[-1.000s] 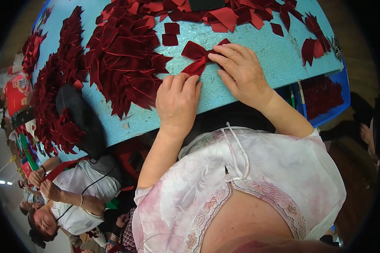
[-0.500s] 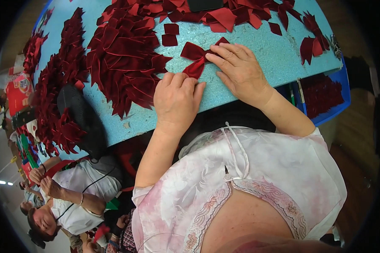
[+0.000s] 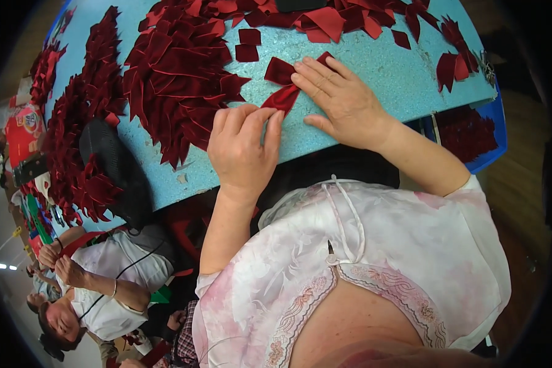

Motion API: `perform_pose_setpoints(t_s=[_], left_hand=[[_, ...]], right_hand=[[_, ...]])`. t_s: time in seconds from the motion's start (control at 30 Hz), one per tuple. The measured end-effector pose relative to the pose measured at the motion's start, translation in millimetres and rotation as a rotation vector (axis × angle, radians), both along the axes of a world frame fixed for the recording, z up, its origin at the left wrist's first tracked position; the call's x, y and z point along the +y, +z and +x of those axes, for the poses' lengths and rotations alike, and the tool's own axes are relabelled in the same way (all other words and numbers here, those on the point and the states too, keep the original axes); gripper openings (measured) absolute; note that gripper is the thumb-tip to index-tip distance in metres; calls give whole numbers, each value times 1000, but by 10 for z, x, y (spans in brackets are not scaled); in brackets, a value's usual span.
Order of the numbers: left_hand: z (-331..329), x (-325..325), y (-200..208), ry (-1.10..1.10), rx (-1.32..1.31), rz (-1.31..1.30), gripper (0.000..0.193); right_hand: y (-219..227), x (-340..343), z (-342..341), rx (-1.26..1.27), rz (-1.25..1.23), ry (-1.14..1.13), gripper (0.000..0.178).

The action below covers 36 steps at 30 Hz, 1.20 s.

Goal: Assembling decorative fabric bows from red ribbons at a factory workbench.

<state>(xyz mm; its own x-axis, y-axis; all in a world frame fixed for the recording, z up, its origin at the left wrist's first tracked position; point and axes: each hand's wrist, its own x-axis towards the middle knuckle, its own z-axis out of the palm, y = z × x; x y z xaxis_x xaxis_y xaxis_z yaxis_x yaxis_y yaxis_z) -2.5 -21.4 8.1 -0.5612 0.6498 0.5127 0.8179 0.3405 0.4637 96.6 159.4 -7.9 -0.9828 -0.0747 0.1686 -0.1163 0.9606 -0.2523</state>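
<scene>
From the head camera, the person's left hand (image 3: 245,150) is curled, its thumb and fingertips pinched on the near end of a dark red velvet strip (image 3: 282,98) lying on the turquoise tabletop (image 3: 374,67). The right hand (image 3: 343,101) lies flat and spread, pressing the strip's upper part, which fans out like a bow.

I'd say the fold could slip if the flat hand lifts early, since velvet slides on itself, and a loose square (image 3: 247,53) close by could get dragged in.

The pinch point itself is masked by the left fingers, so I can't tell how the strip is folded there. The big heap of red pieces (image 3: 172,73) runs off the top edge, and a black object (image 3: 113,165) at the tabletop's rim is too dark to identify.
</scene>
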Motion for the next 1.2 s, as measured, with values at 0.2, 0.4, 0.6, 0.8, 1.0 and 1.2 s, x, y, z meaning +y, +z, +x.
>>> perform_pose_setpoints(t_s=[0.2, 0.4, 0.6, 0.8, 1.0, 1.2], left_hand=[[-97, -15, 5, 36, 6, 70, 15], [-94, -97, -25, 43, 3, 117, 18], [-140, -45, -34, 28, -27, 97, 18], [-116, -70, -120, 57, -77, 97, 15], [-70, -3, -106, 116, -215, 31, 13], [-29, 45, -27, -12, 25, -137, 10]], right_hand=[[41, 172, -42, -74, -112, 38, 70], [174, 48, 3, 141, -64, -66, 79], [22, -20, -16, -73, -31, 1, 82], [16, -45, 36, -49, -94, -31, 78], [17, 18, -1, -28, -105, -8, 71], [7, 40, -13, 123, -123, -67, 55]])
